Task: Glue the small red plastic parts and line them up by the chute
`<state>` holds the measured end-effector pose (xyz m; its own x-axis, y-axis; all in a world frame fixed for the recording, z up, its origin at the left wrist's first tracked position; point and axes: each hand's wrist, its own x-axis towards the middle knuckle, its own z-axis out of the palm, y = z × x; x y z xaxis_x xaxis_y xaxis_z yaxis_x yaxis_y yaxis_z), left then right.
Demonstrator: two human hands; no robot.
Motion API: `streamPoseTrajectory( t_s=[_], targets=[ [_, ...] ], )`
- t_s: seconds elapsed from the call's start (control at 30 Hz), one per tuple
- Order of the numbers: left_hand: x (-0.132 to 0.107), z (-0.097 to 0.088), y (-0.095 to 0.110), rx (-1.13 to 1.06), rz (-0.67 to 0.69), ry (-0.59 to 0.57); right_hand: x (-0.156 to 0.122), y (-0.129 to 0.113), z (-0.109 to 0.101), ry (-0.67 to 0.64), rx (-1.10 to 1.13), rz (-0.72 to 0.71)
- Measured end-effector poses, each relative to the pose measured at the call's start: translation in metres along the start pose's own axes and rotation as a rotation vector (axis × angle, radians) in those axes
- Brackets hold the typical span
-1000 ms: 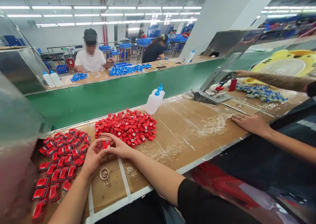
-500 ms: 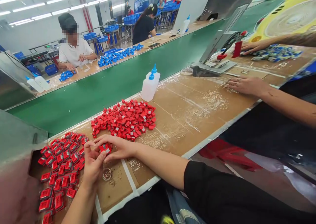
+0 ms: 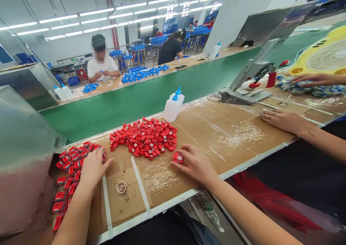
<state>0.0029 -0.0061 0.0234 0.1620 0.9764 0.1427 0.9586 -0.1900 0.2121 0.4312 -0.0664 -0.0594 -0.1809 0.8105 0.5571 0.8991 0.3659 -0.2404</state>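
My left hand reaches over the group of grey-edged red plastic pieces on the left. Its thumb stands apart from the fingers, whose tips are partly hidden among the pieces. To the right, my right hand pinches a red plastic part with a pale patch, low over the table. Behind and between the hands lies a heap of small red plastic parts. A small round dish sits on a cardboard square between my forearms.
Two white bottles with blue tips stand behind the heap, beside the green conveyor belt. A metal panel borders the left. A co-worker's hand rests at right, near a metal press and yellow fan.
My hands have parted from the red part they held together. The left moved up over the grey-edged pieces; the right moved right and now holds a red part. The view has shifted too.
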Motion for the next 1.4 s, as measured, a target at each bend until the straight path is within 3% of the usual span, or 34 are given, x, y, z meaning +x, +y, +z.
streamPoseTrajectory(
  t_s=[0.1,0.17,0.23,0.3,0.4,0.5,0.6,0.73,0.9,0.97,1.07,1.13,1.27,1.33,1.4],
  targets=[
    [0.021,0.000,-0.008,0.341,-0.132,-0.058,-0.015,0.065,-0.011,0.073,-0.276,0.316],
    [0.030,0.001,-0.008,0.375,-0.135,-0.072,-0.004,0.071,-0.016,0.227,-0.355,0.437],
    [0.033,0.000,-0.006,0.356,-0.103,-0.080,0.014,0.044,-0.017,0.321,-0.252,0.386],
    [0.031,0.000,-0.004,0.205,-0.058,-0.054,0.034,-0.009,-0.010,0.206,0.030,0.201],
    [0.018,0.008,0.002,-0.419,-0.019,0.034,0.054,-0.097,0.011,-0.329,0.354,-0.007],
    [0.000,0.026,0.012,-1.147,-0.090,-0.022,0.062,-0.156,0.034,-0.582,0.364,-0.170],
    [-0.015,0.043,0.019,-1.585,-0.220,-0.115,0.061,-0.180,0.048,-0.643,0.333,-0.303],
    [-0.021,0.053,0.017,-1.850,-0.344,-0.154,0.064,-0.188,0.053,-0.650,0.305,-0.356],
    [-0.022,0.055,0.011,-1.882,-0.432,-0.319,0.077,-0.192,0.048,-0.749,0.374,-0.300],
    [-0.023,0.058,0.011,-1.779,-0.414,-0.294,0.080,-0.192,0.049,-0.796,0.478,-0.266],
    [-0.024,0.064,0.011,-1.469,-0.292,-0.164,0.078,-0.187,0.058,-0.800,0.752,-0.140],
    [-0.024,0.067,0.010,-1.322,-0.193,-0.094,0.077,-0.182,0.066,-0.725,0.967,0.014],
    [-0.024,0.073,0.008,-1.315,-0.057,-0.093,0.077,-0.174,0.080,-0.378,1.223,0.325],
    [-0.023,0.075,0.008,-1.325,-0.027,-0.124,0.080,-0.172,0.084,-0.269,1.235,0.375],
    [-0.023,0.076,0.008,-1.330,-0.006,-0.145,0.082,-0.171,0.087,-0.245,1.208,0.366]
  ],
)
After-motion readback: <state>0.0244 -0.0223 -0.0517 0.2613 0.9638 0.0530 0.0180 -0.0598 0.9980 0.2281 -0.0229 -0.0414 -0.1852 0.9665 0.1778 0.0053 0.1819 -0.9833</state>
